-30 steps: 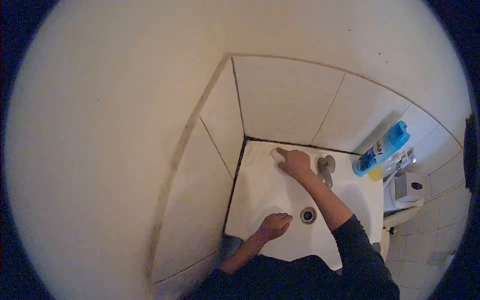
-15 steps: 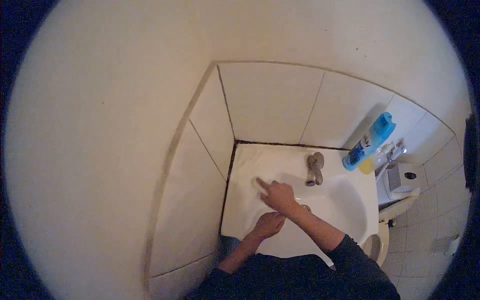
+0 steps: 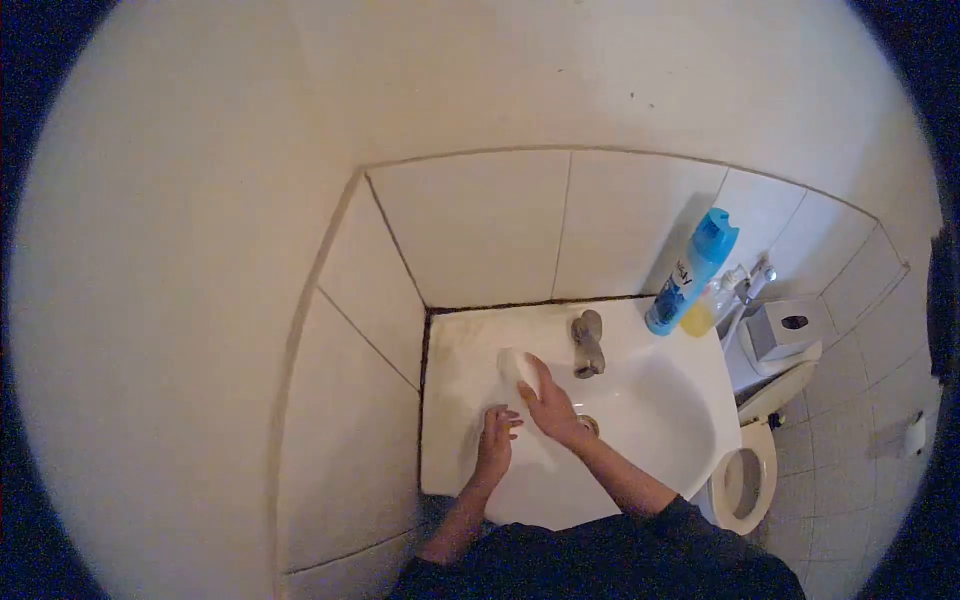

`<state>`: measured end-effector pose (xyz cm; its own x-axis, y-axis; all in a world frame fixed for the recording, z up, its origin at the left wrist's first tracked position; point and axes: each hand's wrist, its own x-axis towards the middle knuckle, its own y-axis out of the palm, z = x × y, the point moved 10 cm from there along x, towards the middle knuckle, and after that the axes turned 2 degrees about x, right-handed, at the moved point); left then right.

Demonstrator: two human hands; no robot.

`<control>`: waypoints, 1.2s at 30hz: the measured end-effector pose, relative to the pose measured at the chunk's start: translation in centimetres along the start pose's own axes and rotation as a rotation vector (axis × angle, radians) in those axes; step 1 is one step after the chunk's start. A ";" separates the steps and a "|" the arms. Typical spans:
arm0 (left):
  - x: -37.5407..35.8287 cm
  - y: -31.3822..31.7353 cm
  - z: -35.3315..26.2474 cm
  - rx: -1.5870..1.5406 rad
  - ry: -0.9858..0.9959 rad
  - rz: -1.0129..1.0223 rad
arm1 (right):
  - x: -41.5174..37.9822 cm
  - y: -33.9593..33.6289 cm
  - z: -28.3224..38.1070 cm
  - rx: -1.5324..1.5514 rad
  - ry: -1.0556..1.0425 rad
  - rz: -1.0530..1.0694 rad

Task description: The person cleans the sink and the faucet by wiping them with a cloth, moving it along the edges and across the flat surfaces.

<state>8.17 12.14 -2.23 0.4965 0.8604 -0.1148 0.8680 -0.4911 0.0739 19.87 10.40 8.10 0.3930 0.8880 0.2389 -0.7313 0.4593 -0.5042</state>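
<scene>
My right hand [image 3: 552,408] is closed around a white bar of soap [image 3: 515,366], held over the left part of the white sink [image 3: 665,400]. The oblong bar sticks out past the fingers, and its lower part is hidden by them. Just below and to the left, my left hand [image 3: 496,440] hovers over the basin with its fingers apart and slightly curled, holding nothing. A gap separates the two hands. The dull metal tap [image 3: 588,345] stands at the back of the sink, right of the soap.
A blue spray can [image 3: 692,272] stands on the sink's back right corner, beside a bottle of yellow liquid [image 3: 699,318]. Farther right are a toilet [image 3: 763,485] with its lid up and a grey tissue box [image 3: 785,328]. Tiled walls [image 3: 470,235] border the sink behind and at left.
The white soap now shows in my right hand, which was pointing over the sink's left ledge. My left hand has moved away from the right wrist and opened. The view has shifted to the right.
</scene>
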 end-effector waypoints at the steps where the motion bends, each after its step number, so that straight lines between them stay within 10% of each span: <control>1: 0.2 0.5 -0.8 0.001 -0.008 0.007 | -1.2 0.4 -0.3 0.000 0.010 -0.003; 3: 0.4 1.3 -2.1 -0.036 -0.064 0.005 | -3.5 3.6 -2.4 0.378 0.207 0.184; 13: 5.6 2.5 -6.6 -0.004 0.007 0.067 | -4.0 0.5 -2.1 0.304 0.270 0.343; 16: 7.0 3.1 -12.7 0.999 0.488 -0.087 | -4.9 0.5 -3.3 0.252 0.202 0.286; 23: 13.1 7.4 -11.1 1.488 0.591 0.005 | -9.1 2.9 -3.2 0.177 0.163 0.551; 34: 13.8 5.5 -9.8 1.547 0.361 0.065 | -10.0 4.1 -5.0 0.136 0.259 0.651; 36: 13.9 8.5 -10.4 1.445 0.659 -0.053 | -10.0 5.0 -4.8 0.182 0.207 0.633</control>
<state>22.35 21.32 7.06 0.7103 0.5974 0.3723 0.3498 0.1595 -0.9232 14.93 3.71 -0.83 -0.0556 0.9720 -0.2283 -0.9300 -0.1336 -0.3425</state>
